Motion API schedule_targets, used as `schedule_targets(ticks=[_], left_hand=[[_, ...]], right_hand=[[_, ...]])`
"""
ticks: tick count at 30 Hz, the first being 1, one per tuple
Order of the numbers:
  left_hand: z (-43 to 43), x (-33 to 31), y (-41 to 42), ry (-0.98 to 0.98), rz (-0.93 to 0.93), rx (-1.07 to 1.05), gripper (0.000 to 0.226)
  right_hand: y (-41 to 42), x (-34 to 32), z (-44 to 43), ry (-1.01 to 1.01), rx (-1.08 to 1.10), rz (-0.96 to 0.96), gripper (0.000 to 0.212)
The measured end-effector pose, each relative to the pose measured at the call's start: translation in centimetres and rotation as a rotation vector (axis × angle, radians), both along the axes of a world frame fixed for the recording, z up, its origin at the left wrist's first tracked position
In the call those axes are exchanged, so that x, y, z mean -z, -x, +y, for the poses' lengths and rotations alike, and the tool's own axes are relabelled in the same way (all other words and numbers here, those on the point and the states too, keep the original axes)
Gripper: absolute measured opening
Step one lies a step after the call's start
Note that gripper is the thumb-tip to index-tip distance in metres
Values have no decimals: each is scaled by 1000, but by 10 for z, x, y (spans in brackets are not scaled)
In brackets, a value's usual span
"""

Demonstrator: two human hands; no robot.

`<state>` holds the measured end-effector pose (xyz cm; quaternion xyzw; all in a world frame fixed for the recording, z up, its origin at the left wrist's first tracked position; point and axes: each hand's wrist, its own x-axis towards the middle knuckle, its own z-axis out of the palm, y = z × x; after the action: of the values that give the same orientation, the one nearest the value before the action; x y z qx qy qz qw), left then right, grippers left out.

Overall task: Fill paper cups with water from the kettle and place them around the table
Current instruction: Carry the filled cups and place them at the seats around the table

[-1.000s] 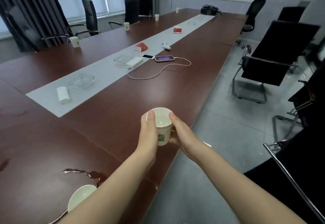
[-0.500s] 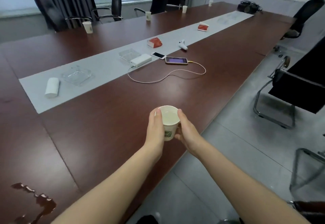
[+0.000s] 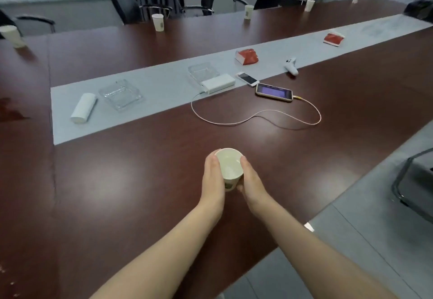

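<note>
Cradling tapered paper cup [image 3: 230, 172] — glossy wood table [image 3: 140, 193].

At lower centre the left hand [image 3: 212, 181] and right hand [image 3: 252, 182] hide the sides and base of the white paper cup with green print [image 3: 228, 166], and their fingers lie unseen behind it. A dark bulky object [image 3: 421, 10] is cut off upper right.

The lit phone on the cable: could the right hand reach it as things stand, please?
Probably not yet: the right hand, with the left hand, holds the paper cup. Beyond it only the looped cable crosses the table before the lit phone, so once freed it likely could.
</note>
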<state>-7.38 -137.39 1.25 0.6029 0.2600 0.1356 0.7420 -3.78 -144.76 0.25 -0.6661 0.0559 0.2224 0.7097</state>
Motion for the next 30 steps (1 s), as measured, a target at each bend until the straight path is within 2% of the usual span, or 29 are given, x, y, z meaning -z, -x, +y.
schedule_targets(ticks=[6,9,19,30], left_hand=[[-5,26,-27,-25,39,-78,27],[-6,44,-31,-38,49,-123,28],[-23,69,-43,-12,79,-281,28],[-29,81,-42,-18,119,-322,27]], right_hand=[[-32,24,-3,56,-127,-7,30],[-41,36,-7,109,-242,-46,43],[-63,62,-21,180,-486,-103,43],[-70,66,-30,148,-584,-45,43]])
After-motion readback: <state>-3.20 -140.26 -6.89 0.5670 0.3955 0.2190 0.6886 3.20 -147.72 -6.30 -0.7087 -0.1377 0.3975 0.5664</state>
